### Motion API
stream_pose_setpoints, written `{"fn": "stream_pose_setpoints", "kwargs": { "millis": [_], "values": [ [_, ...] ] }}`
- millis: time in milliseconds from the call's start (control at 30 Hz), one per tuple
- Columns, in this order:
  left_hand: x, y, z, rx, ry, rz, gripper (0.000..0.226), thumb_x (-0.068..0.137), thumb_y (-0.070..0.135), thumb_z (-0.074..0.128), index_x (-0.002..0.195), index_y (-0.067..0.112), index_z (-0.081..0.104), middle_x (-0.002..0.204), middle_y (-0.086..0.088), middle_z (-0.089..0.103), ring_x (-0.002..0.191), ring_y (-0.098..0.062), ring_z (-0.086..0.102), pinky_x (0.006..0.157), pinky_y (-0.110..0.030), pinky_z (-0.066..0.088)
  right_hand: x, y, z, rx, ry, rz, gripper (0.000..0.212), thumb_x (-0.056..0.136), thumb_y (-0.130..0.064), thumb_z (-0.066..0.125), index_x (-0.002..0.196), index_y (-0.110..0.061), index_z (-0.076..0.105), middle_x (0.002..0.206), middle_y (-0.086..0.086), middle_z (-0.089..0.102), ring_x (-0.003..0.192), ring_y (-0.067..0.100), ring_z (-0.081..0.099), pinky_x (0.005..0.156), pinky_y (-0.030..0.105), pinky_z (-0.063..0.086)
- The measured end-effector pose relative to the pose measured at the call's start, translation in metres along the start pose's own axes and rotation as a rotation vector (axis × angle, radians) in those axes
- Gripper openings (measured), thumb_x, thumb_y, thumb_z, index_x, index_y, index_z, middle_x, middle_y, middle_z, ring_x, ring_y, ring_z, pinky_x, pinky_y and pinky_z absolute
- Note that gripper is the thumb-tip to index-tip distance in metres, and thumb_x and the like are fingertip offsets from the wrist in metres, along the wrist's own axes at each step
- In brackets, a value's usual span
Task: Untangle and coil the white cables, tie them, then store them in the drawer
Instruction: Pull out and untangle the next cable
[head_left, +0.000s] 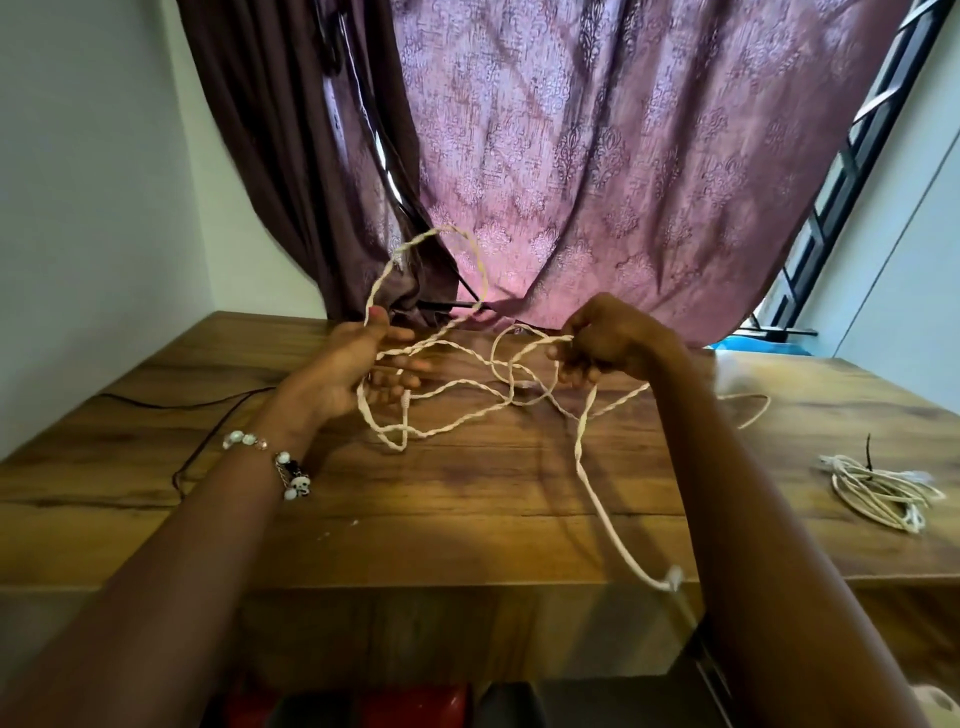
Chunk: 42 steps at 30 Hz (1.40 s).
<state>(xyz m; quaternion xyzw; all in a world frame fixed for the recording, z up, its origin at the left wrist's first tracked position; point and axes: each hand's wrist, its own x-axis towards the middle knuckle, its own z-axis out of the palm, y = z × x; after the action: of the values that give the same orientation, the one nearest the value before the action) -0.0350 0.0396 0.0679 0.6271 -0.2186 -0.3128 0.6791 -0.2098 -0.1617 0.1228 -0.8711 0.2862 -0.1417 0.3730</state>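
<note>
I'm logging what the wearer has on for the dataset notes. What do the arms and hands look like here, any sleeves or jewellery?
Both forearms are bare, with no sleeves in view. The left wrist carries a beaded bracelet of white and dark beads with a small dangling charm. The left hand and right hand show no gloves.

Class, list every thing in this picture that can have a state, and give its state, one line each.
Loose white cable: tangled, held up over the table in loops, uncoiled.
Left hand: thumb pinches a cable loop, fingers straight.
Right hand: fingers curled, pinching the cable.
Cable end: hanging at the table's front edge.
Cable bundle: coiled, tied with a dark tie, lying on the table.
Curtain: drawn, hanging down to the table.
</note>
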Motion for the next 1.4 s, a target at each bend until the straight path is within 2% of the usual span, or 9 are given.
{"fn": "stream_pose_setpoints", "kwargs": {
  "millis": [133,233,400,567,767,967,1100,1200,1400],
  "values": [
    [0.007,-0.002,-0.006,0.012,0.05,-0.012,0.054,0.098,0.056,0.025,0.102,0.015,0.059,0.072,-0.01,0.073,0.051,-0.018,0.066,0.056,-0.031,0.056,0.008,-0.001,0.01,-0.387,-0.222,0.054,0.05,0.079,0.007,0.068,0.126,-0.005,0.055,0.114,0.022,0.063,0.096,0.042,0.065,0.077,0.048,0.057],
    [0.013,-0.004,-0.005,-0.009,0.105,-0.066,0.054,0.097,0.057,0.024,0.098,0.017,0.061,0.077,-0.01,0.069,0.059,-0.019,0.061,0.062,-0.034,0.056,0.023,-0.012,0.024,-0.887,-0.048,-0.157,0.066,0.08,-0.005,0.067,0.139,-0.021,0.043,0.137,0.012,0.048,0.123,0.038,0.045,0.101,0.049,0.041],
    [0.025,0.0,0.003,-0.25,0.128,-0.123,0.054,0.099,0.055,0.016,0.093,0.018,0.054,0.058,-0.007,0.059,0.047,-0.017,0.048,0.039,-0.017,0.041,0.019,-0.048,0.078,-0.161,-0.038,-0.429,0.005,0.084,-0.017,0.068,0.086,-0.017,0.072,0.083,0.004,0.07,0.078,0.016,0.063,0.075,0.035,0.05],
    [0.029,0.002,0.019,-0.37,0.192,-0.09,0.049,0.103,0.046,0.016,0.103,0.018,0.056,0.07,-0.009,0.061,0.058,-0.02,0.054,0.034,-0.015,0.041,0.013,-0.037,0.128,0.019,-0.281,-0.364,0.004,0.082,-0.004,0.067,0.079,-0.005,0.069,0.071,-0.001,0.064,0.061,0.005,0.056,0.06,0.024,0.045],
    [0.062,-0.017,-0.009,-0.359,0.226,-0.133,0.039,0.099,0.05,0.033,0.084,0.02,0.053,0.076,-0.006,0.063,0.071,-0.02,0.058,0.073,-0.036,0.048,0.061,-0.011,0.149,0.098,-0.203,-0.417,0.019,0.078,-0.003,0.054,0.082,0.014,0.06,0.07,0.027,0.059,0.063,0.019,0.052,0.059,0.034,0.041],
    [0.049,-0.035,0.004,0.056,-0.059,-0.034,0.033,0.094,0.043,0.052,0.071,0.02,0.059,0.067,-0.001,0.056,0.07,-0.018,0.057,0.094,-0.053,0.047,0.064,-0.008,0.141,0.358,-0.17,-0.384,0.023,0.098,-0.003,0.044,0.089,0.0,0.065,0.073,0.008,0.068,0.069,0.02,0.064,0.068,0.037,0.053],
    [0.056,-0.031,0.012,-0.106,0.118,0.018,0.032,0.098,0.033,0.045,0.088,0.011,0.066,0.079,-0.004,0.069,0.071,-0.018,0.067,0.088,-0.048,0.051,0.076,0.001,0.142,0.346,0.074,-0.428,0.024,0.097,-0.011,0.043,0.092,-0.001,0.065,0.087,0.017,0.071,0.081,0.03,0.069,0.077,0.048,0.056],
    [0.06,-0.03,0.006,-0.179,0.181,0.069,0.037,0.102,0.029,0.038,0.076,0.01,0.055,0.054,-0.005,0.061,0.048,-0.018,0.059,0.058,-0.037,0.057,0.082,0.016,0.139,0.349,0.267,-0.43,0.027,0.098,-0.014,0.042,0.084,-0.009,0.064,0.079,0.011,0.071,0.075,0.024,0.069,0.075,0.046,0.056],
    [0.068,-0.042,-0.012,-0.236,0.029,0.198,0.045,0.101,0.038,0.036,0.094,0.002,0.063,0.042,0.005,0.034,0.032,-0.003,0.024,0.035,-0.013,0.02,0.077,0.03,0.133,-0.01,0.239,-0.492,0.021,0.092,-0.022,0.061,0.092,-0.005,0.072,0.085,0.015,0.072,0.08,0.029,0.065,0.072,0.037,0.05]
  ]
}}
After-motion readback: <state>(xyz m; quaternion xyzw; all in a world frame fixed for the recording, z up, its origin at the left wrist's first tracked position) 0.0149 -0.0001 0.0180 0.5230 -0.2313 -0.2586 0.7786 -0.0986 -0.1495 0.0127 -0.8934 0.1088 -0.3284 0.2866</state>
